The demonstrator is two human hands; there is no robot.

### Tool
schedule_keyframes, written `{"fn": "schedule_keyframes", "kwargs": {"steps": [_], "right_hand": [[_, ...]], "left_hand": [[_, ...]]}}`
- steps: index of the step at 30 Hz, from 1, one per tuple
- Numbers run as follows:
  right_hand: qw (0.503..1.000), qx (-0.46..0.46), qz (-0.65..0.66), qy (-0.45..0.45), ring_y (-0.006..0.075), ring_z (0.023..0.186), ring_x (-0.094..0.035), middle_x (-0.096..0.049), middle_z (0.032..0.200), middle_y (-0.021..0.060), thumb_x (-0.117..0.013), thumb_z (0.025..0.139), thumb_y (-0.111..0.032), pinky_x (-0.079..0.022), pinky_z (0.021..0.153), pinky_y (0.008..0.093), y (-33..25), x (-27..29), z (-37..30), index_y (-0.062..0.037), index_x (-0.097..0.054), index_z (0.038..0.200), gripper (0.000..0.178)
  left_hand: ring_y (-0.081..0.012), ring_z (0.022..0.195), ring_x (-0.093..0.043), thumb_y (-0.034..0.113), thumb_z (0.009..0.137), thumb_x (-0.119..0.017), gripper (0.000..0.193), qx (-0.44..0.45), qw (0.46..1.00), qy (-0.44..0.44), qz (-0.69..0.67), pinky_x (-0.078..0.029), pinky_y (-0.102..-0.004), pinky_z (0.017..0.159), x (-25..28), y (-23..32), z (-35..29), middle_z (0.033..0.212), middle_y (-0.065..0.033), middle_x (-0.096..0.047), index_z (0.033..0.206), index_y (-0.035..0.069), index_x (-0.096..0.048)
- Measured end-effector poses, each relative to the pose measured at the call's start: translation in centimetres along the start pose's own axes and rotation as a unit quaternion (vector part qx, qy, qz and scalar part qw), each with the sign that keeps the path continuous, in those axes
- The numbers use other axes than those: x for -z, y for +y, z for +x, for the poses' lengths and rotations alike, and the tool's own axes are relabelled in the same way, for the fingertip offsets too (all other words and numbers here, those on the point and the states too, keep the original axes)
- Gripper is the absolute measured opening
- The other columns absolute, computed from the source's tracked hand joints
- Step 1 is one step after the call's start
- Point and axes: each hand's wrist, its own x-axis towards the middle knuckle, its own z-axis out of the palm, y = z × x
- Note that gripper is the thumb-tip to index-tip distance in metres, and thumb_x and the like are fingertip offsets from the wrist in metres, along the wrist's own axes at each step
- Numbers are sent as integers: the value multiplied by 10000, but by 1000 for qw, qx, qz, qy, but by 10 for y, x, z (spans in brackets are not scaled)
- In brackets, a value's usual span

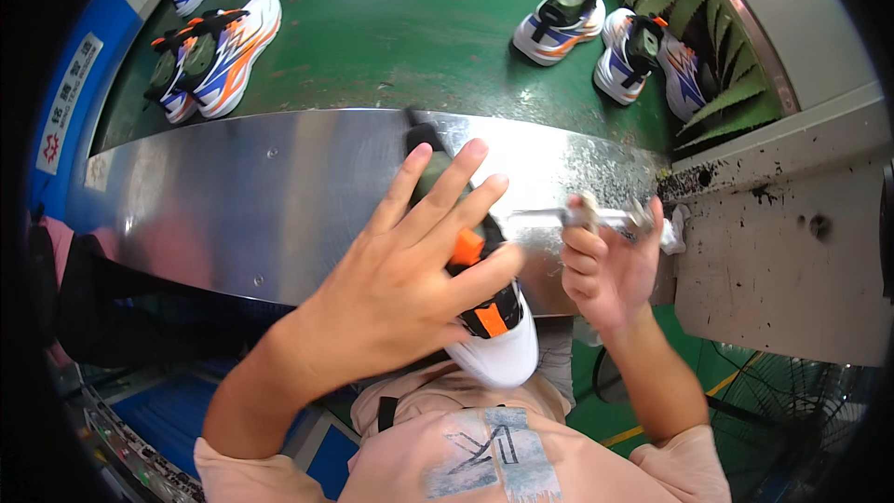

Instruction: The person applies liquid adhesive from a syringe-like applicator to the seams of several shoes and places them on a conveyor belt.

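A shoe point(503, 349) with a white toe, black upper and orange patches lies in front of me, toe toward my body at the near edge of a metal plate. My left hand point(400, 270) is over it, fingers spread and stretched across the upper; the palm hides much of the shoe. To its right, my right hand point(610, 265) is closed round a slim, shiny metal tool point(549, 217). A thin shaft points left toward the shoe. Motion smears the tool, so its exact kind is unclear.
The bare metal plate point(205, 196) borders a green belt surface point(391, 37). More white, orange and blue shoes stand on it, at far left point(228, 65) and far right point(559, 23). Green strip flaps point(736, 56) hang beside a grey machine housing point(782, 251) on the right.
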Motion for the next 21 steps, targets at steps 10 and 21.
{"fn": "schedule_keyframes", "kwargs": {"steps": [10,21], "right_hand": [[858,-258,-444,27,63,638,-349,-441,853,34,-423,660,-883,-267,525,195,40,-123,65,49,-348,1327,1149],[832,-246,-456,200,117,935,-528,-537,1098,120,-655,540,-837,-396,870,226,27,-136,4,111,-392,1292,1238]], "left_hand": [[-238,980,-660,121,911,-501,158,64,952,244,172,-464,-348,901,-53,13,-116,1073,-62,-640,975,171,-366],[-195,1050,-601,278,932,-593,373,120,936,236,231,-393,-370,951,-80,24,-139,1128,-42,-581,1197,231,-335]]}}
